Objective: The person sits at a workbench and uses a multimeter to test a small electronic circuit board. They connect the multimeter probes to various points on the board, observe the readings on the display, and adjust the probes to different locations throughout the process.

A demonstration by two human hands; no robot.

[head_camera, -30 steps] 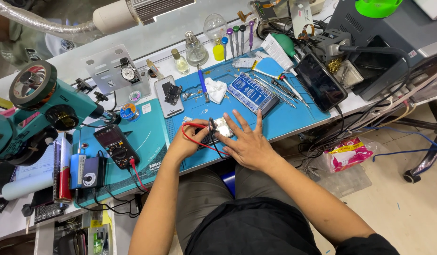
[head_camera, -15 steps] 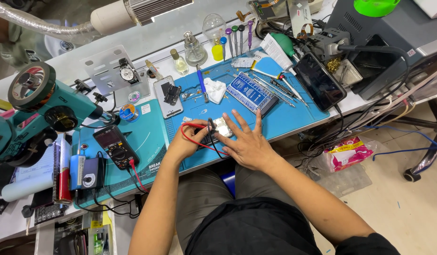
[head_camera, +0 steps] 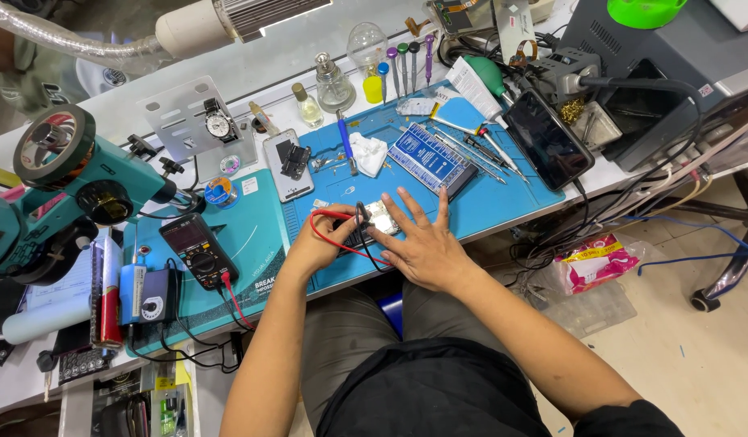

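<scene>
— While the right hand (head_camera: 422,247) lies flat, fingers spread, on the small metal part (head_camera: 382,217), what's the left hand (head_camera: 321,240) doing?
— Pinching the red probe lead (head_camera: 329,217), near the blue mat's (head_camera: 503,202) front edge; multimeter (head_camera: 197,249) sits left.

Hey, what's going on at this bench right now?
A person seated at a blue work mat is probing a small silvery part. The right hand lies flat, its fingers pinning the part down. The left hand holds the red and black test leads against it. The leads run to a multimeter on the left, beside a teal microscope.
</scene>
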